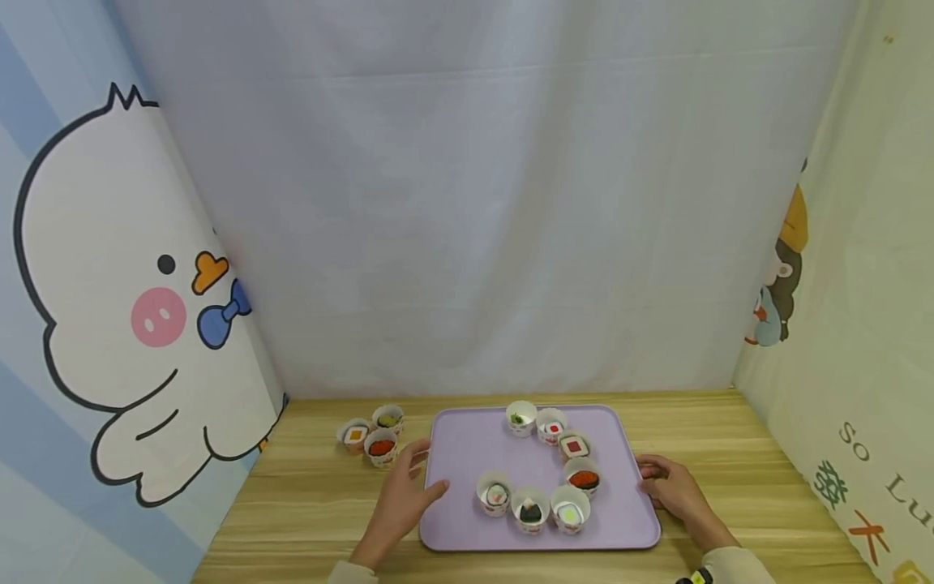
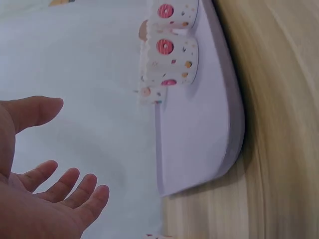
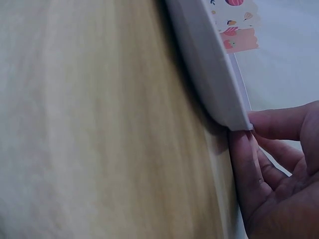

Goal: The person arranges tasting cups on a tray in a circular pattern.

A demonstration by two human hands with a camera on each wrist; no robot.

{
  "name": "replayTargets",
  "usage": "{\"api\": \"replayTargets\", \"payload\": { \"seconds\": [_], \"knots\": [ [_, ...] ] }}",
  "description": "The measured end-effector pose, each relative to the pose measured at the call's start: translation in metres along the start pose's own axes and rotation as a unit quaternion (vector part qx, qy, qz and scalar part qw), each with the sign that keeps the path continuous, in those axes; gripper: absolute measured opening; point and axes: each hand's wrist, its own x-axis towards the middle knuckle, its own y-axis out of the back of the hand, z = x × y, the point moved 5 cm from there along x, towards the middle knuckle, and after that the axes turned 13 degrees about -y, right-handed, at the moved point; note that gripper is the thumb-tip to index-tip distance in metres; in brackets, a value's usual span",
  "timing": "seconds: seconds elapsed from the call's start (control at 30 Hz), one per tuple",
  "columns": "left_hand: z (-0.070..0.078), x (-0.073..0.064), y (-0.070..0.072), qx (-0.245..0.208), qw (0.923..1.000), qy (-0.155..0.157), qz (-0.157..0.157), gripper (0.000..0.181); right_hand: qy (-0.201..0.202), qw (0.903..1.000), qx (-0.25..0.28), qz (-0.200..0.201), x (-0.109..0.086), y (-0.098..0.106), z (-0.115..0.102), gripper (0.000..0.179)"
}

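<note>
A lilac tray lies on the wooden table, bearing several patterned paper cups with small sushi-like pieces inside. Among them are a cup with a red-orange topping and one with a dark triangular piece. My right hand pinches the tray's right rim; in the right wrist view, the thumb is on the rim and other fingers are below it. Over by the left edge, my left hand has its fingers spread and holds nothing. The left wrist view shows that hand apart from the tray.
Left of the tray, three more filled cups stand close together on the table. A pale curtain hangs behind the table, and printed cloths with cartoon figures hang at the left and right.
</note>
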Motion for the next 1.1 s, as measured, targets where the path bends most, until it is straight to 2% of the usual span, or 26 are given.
{"api": "replayTargets", "payload": {
  "seconds": [0.13, 0.47, 0.73, 0.9, 1.1],
  "knots": [
    [-0.002, 0.001, 0.012, -0.003, 0.9998, 0.014, 0.013, 0.067, 0.001, 1.0, -0.003, 0.001, 0.001, 0.0, 0.0, 0.05],
    [-0.009, 0.006, 0.044, 0.007, 0.9984, -0.004, 0.056, 0.064, 0.007, 0.9999, -0.009, 0.005, 0.0, 0.001, 0.0, 0.049],
    [-0.025, 0.006, 0.073, 0.015, 0.9956, 0.054, 0.075, 0.066, 0.008, 0.9999, -0.013, 0.007, 0.0, 0.001, -0.001, 0.049],
    [-0.036, 0.004, 0.088, 0.015, 0.9939, 0.066, 0.088, 0.068, 0.006, 0.9999, -0.012, 0.005, -0.001, 0.001, -0.002, 0.05],
    [-0.056, 0.002, 0.102, 0.02, 0.9917, 0.072, 0.104, 0.071, 0.008, 0.9999, -0.013, 0.006, 0.0, 0.001, -0.001, 0.049]
  ]
}}
